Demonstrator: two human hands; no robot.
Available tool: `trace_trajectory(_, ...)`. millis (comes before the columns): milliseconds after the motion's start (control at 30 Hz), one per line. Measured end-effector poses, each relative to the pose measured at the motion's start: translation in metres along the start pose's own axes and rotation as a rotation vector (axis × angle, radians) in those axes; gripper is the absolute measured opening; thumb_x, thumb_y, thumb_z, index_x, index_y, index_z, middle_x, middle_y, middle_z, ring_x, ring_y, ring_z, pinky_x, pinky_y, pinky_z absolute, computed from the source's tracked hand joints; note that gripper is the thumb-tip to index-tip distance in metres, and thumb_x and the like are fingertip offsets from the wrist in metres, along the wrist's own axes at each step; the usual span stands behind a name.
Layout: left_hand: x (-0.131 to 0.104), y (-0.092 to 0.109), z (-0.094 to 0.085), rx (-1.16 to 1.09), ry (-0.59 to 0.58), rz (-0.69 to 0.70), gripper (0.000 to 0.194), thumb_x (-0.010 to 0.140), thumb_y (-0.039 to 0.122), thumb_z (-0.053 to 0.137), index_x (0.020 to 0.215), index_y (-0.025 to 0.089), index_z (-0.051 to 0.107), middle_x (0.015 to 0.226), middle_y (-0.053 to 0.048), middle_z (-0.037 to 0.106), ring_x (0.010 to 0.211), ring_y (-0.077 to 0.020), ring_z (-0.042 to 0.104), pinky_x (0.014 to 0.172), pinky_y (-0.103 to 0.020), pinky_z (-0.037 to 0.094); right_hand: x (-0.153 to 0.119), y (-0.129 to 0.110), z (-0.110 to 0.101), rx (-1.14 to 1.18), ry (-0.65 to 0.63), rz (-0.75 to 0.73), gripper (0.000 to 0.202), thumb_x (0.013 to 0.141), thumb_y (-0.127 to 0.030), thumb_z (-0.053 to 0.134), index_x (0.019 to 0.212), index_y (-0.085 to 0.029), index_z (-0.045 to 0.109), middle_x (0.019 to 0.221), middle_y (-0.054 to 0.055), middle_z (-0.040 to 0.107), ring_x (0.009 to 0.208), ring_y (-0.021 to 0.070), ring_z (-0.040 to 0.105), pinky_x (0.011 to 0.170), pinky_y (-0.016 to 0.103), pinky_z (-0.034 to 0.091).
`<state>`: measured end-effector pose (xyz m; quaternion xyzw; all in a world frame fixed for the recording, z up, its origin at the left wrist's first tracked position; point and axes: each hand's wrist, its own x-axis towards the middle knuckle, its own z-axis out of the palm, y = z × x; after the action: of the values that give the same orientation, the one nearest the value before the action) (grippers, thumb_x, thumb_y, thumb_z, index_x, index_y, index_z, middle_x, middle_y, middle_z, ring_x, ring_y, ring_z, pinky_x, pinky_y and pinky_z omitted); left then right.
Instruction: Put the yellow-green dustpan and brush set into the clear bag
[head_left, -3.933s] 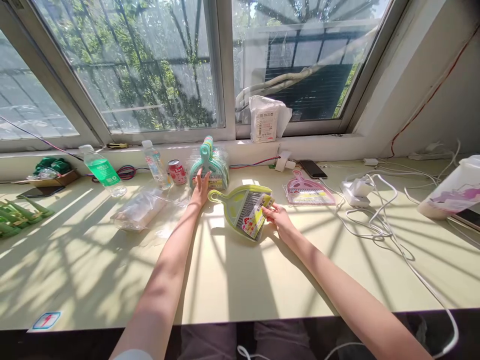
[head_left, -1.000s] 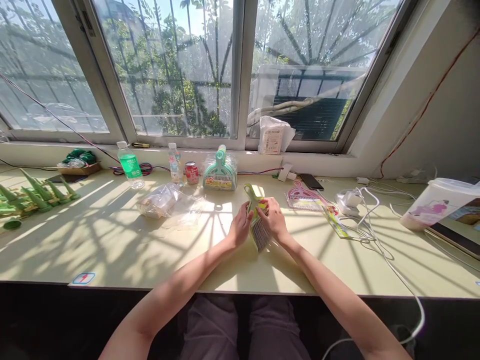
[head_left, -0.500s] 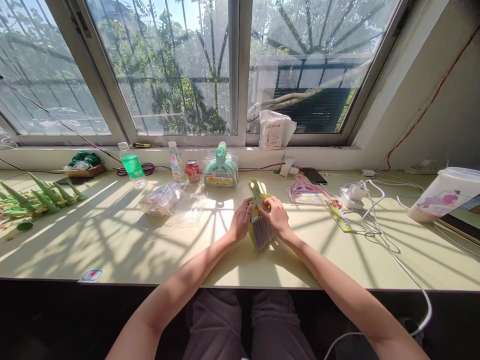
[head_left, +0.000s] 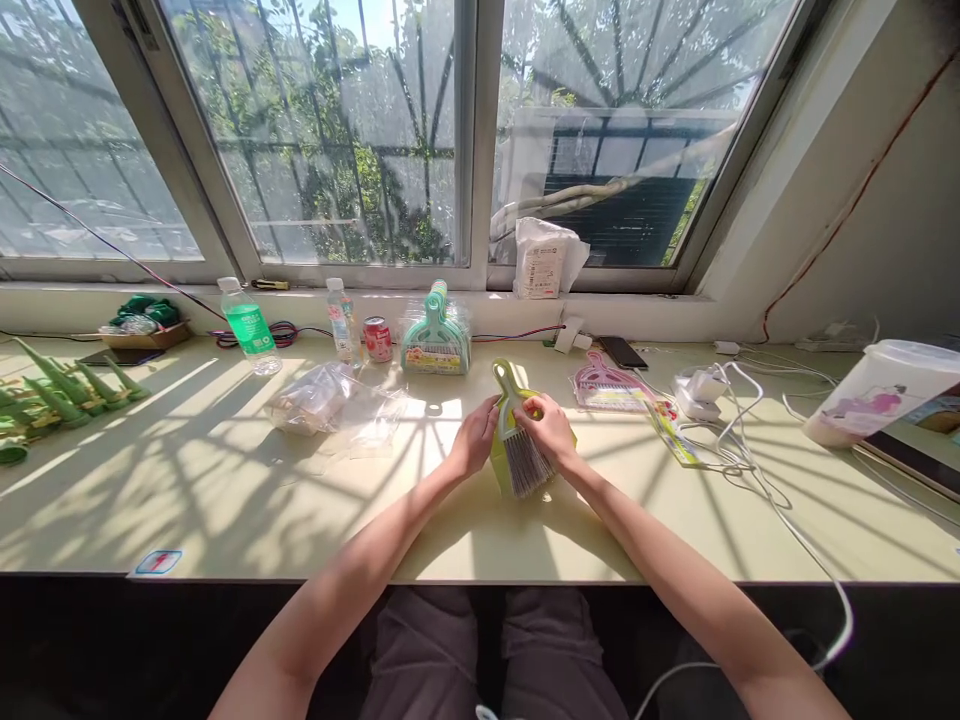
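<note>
A small yellow-green dustpan [head_left: 498, 472] is held up over the table in front of me, handle end pointing away. A hand brush [head_left: 528, 466] with grey bristles lies against it, bristles toward me. My left hand [head_left: 475, 438] is closed on the dustpan's left edge. My right hand [head_left: 551, 432] is closed at the right side, thumb and fingers at the base of the brush's handle. Part of the dustpan is hidden behind the brush and the right hand.
Behind stand a green-labelled bottle [head_left: 251, 328], a second bottle [head_left: 344, 325], a red can [head_left: 377, 340] and packed green dustpan sets [head_left: 435, 335]. A clear plastic bag [head_left: 319, 398] lies left. Right are a pink dustpan set [head_left: 609, 382], a phone [head_left: 624, 352], white cables [head_left: 739, 425] and a plastic tub [head_left: 881, 395].
The brush and dustpan have turned slightly, showing more of the bristles, with both hands still on them. The whole view has shifted a little.
</note>
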<state>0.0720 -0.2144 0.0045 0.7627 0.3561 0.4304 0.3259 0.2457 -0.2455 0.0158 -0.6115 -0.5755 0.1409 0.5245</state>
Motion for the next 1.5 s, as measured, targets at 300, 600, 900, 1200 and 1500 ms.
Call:
trace_trajectory(300, 0.030, -0.042, -0.080, 0.346, 0.221, -0.397, 0.030, 0.112, 0.020, 0.045, 0.091, 0.024, 0.066, 0.096, -0.011, 0.075, 0.101, -0.0283, 0.073, 0.095, -0.039, 0.056, 0.024, 0.005, -0.059, 0.079, 0.141, 0.006, 0.045, 0.090, -0.071, 0.065, 0.078, -0.028, 0.054, 0.079, 0.001, 0.060, 0.074, 0.0223, 0.058, 0.072, 0.035, 0.049)
trace_trajectory(600, 0.022, -0.023, -0.076, 0.735, -0.017, -0.408, 0.031, 0.107, 0.015, 0.049, 0.091, 0.020, 0.075, 0.106, -0.016, 0.078, 0.104, -0.0318, 0.074, 0.091, -0.038, 0.053, 0.023, 0.019, -0.060, -0.842, -0.285, 0.192, 0.027, 0.105, -0.042, 0.072, 0.107, -0.018, 0.084, 0.124, 0.019, 0.083, 0.118, 0.0346, 0.080, 0.101, 0.041, 0.053)
trace_trajectory(900, 0.022, -0.017, -0.086, 0.775, 0.017, -0.429, 0.040, 0.110, 0.028, 0.050, 0.120, 0.020, 0.088, 0.124, -0.019, 0.085, 0.121, -0.0363, 0.077, 0.100, -0.038, 0.054, 0.021, 0.025, -0.061, -0.880, -0.355, 0.186, 0.029, 0.102, -0.041, 0.079, 0.120, -0.019, 0.086, 0.125, 0.017, 0.087, 0.121, 0.0329, 0.081, 0.094, 0.034, 0.054)
trace_trajectory(1200, 0.021, -0.016, -0.081, 0.766, -0.061, -0.412, 0.032, 0.105, 0.031, 0.059, 0.105, 0.017, 0.088, 0.107, -0.019, 0.086, 0.103, -0.0343, 0.078, 0.091, -0.040, 0.055, 0.022, 0.033, -0.055, -0.708, -0.067, 0.215, 0.024, 0.097, -0.036, 0.077, 0.112, -0.019, 0.084, 0.122, 0.017, 0.086, 0.118, 0.0332, 0.080, 0.098, 0.038, 0.057)
trace_trajectory(1500, 0.006, -0.006, -0.050, 0.446, -0.294, 0.038, 0.021, 0.104, 0.035, 0.070, 0.101, 0.023, 0.087, 0.106, -0.008, 0.082, 0.094, -0.0252, 0.075, 0.088, -0.032, 0.057, 0.016, 0.033, -0.034, -0.459, -0.393, -0.087, 0.015, 0.095, -0.036, 0.079, 0.102, -0.023, 0.083, 0.117, 0.009, 0.085, 0.109, 0.0278, 0.075, 0.098, 0.037, 0.057)
